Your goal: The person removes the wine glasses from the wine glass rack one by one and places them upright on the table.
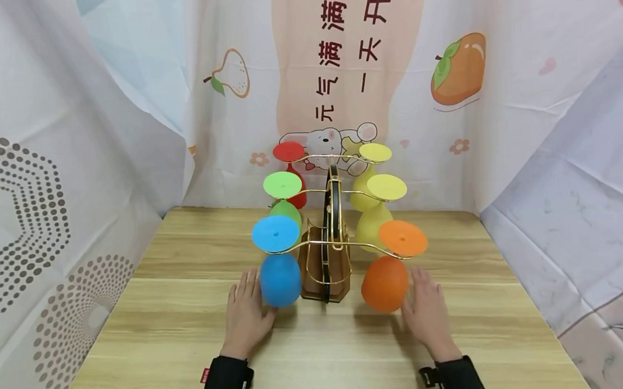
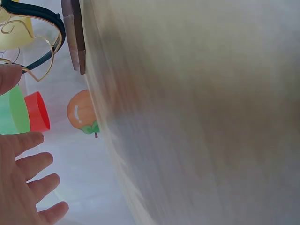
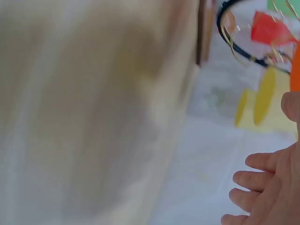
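Plastic goblets hang upside down by their round feet from a gold wire rack with a dark curved frame [image 1: 326, 275] and a brown base [image 1: 311, 288]. On the left hang a blue goblet [image 1: 280, 280], a green goblet [image 1: 287, 212] and a red goblet [image 1: 298, 198]. Opposite are an orange goblet [image 1: 386, 284] and two yellow goblets, the nearer yellow goblet [image 1: 372, 225] larger in view. My left hand [image 1: 245, 316] lies beside the blue goblet, fingers extended. My right hand [image 1: 428, 308] is likewise stretched out beside the orange goblet. Whether either hand touches its goblet, I cannot tell.
The rack stands on a wood-grain table [image 1: 181, 316]. Behind it hangs a printed white curtain [image 1: 418, 132] along the table's far edge. More patterned cloth [image 1: 70, 170] closes off the left side, and marbled cloth [image 1: 568, 206] the right.
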Demonstrator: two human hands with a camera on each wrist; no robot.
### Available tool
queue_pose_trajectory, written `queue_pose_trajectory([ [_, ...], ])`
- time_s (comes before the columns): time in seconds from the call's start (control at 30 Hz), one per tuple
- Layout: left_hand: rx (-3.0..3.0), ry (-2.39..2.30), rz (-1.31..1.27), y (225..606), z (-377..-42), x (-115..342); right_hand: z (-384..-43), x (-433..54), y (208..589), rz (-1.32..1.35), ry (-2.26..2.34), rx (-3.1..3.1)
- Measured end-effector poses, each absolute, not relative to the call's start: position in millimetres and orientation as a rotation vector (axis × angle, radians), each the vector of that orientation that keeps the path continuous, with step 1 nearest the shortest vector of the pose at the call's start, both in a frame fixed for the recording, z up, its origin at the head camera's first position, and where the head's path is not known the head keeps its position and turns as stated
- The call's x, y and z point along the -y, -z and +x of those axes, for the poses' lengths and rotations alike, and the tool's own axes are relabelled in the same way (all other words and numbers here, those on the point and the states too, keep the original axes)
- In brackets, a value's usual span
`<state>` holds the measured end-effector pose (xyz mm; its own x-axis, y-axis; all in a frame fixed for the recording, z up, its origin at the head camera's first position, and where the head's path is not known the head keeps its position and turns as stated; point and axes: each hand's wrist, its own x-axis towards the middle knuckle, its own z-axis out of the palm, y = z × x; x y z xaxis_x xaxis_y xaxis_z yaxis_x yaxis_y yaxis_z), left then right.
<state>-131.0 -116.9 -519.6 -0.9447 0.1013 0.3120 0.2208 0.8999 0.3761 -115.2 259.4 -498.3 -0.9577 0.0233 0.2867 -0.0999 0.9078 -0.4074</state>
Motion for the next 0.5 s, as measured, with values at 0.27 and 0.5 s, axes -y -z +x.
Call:
queue_pose_trajectory([
  [0.27, 2.768, 0.618, -0.246, 517, -129, 118, -122, -299, 425, 0.061, -0.552, 2.653],
  [0.5, 2.79, 0.614, -0.255, 521, -128, 118, -123, -304, 353, 0.21, -0.506, 2.574],
])
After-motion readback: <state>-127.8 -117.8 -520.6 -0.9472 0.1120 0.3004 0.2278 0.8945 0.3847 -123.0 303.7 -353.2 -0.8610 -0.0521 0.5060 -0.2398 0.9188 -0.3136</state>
